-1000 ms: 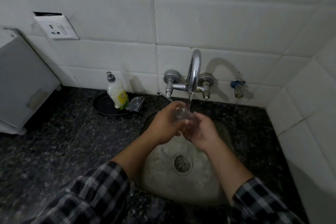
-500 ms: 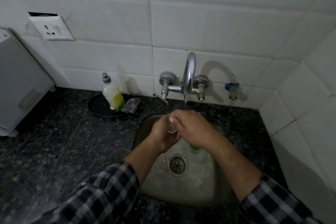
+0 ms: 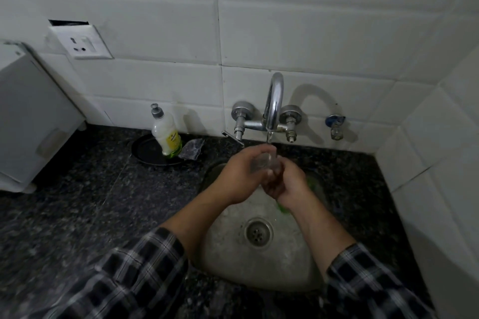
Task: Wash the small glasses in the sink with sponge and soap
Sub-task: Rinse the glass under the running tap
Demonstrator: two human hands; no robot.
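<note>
Under the tap (image 3: 272, 101), left hand (image 3: 234, 173) and right hand (image 3: 289, 185) are both gripping the small glass (image 3: 261, 163); probably slippery, fragile, so wrapping round its wall beats rim.

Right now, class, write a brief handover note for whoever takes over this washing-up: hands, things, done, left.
Left hand grips the small glass under the running tap; right hand curls round its lower end.
Green sponge lies in the sink; soap bottle stands on the black dish.
Done: glass seems at rinsing stage.
Left: finish rinsing, set it aside; no other glasses in view.
</note>
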